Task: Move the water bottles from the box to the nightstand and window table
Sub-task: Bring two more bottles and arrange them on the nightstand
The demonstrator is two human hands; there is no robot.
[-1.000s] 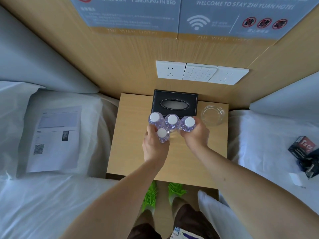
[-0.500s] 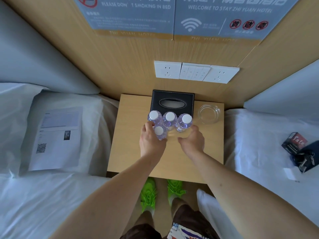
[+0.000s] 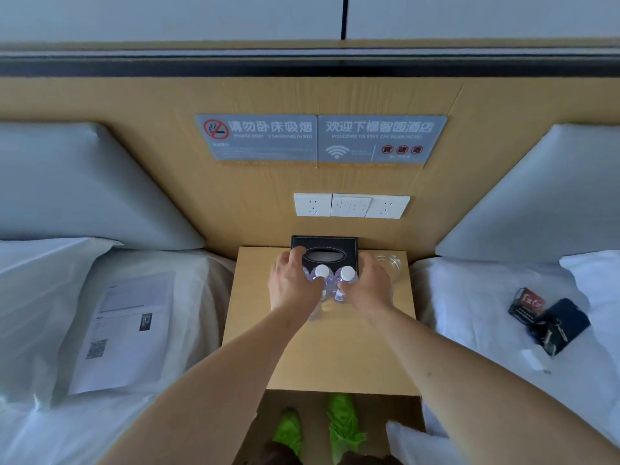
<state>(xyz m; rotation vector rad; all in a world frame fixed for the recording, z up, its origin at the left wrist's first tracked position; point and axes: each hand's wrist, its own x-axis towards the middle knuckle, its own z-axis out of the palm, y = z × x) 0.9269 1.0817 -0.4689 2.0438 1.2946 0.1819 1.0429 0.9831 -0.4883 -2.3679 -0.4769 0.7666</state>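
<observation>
Fingers [image 3: 297,255] of both hands partly hide the water bottles [image 3: 322,280].

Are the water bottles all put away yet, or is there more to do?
Partly. The water bottles already stand on the nightstand, in front of the tissue box. The left hand and right hand are cupped around the cluster, tidying it. The window table and the box are out of view, so that part cannot be judged.
</observation>
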